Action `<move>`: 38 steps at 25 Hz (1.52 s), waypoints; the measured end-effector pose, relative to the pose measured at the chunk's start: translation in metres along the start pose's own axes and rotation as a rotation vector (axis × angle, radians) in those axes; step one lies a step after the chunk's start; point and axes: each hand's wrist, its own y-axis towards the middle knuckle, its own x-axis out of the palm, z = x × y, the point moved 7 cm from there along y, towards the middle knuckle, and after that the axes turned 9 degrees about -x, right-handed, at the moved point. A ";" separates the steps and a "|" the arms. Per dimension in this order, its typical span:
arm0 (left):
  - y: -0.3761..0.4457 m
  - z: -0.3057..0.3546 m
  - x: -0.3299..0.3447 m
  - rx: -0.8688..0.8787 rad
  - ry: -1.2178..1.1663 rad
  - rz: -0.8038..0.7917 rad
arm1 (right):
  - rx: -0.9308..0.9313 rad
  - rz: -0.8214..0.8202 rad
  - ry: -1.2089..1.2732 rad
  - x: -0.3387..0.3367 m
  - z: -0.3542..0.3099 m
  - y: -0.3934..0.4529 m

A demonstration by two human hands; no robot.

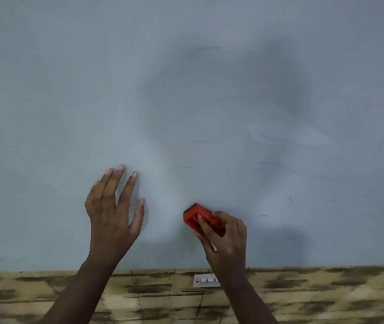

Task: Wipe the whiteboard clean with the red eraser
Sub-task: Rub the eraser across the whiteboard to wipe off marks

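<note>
Head view: right hand (226,239) grips red eraser (197,217) (on whiteboard (69,90))

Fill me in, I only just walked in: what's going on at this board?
A person is wiping the whiteboard with a red eraser. The right hand grips the eraser against the board's lower middle, while the left hand is spread open beside it, fingers straight. Most of the board looks wiped, but faint blue streaks and smudges remain up and to the right of the eraser.
</note>
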 end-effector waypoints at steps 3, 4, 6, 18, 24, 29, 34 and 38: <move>0.013 0.000 -0.014 -0.043 0.022 -0.027 | -0.077 0.074 0.027 -0.009 -0.010 0.022; 0.019 -0.001 -0.019 -0.044 0.033 -0.029 | -0.091 0.122 0.055 -0.017 -0.011 0.041; 0.033 0.000 -0.026 -0.029 0.041 -0.032 | -0.095 0.234 0.080 -0.041 -0.008 0.088; 0.118 -0.007 -0.053 0.028 0.046 0.175 | -0.391 0.141 0.010 -0.004 -0.036 0.092; 0.153 -0.020 -0.038 0.044 0.111 0.236 | -0.580 0.145 -0.113 -0.015 -0.047 0.115; 0.148 -0.023 -0.032 0.086 0.116 0.244 | -0.446 0.423 -0.177 -0.074 -0.040 0.217; 0.146 -0.023 -0.031 0.107 0.095 0.255 | -0.355 0.467 -0.005 -0.081 -0.042 0.228; 0.147 -0.022 -0.032 0.115 0.083 0.245 | -0.609 0.200 -0.065 -0.034 -0.063 0.173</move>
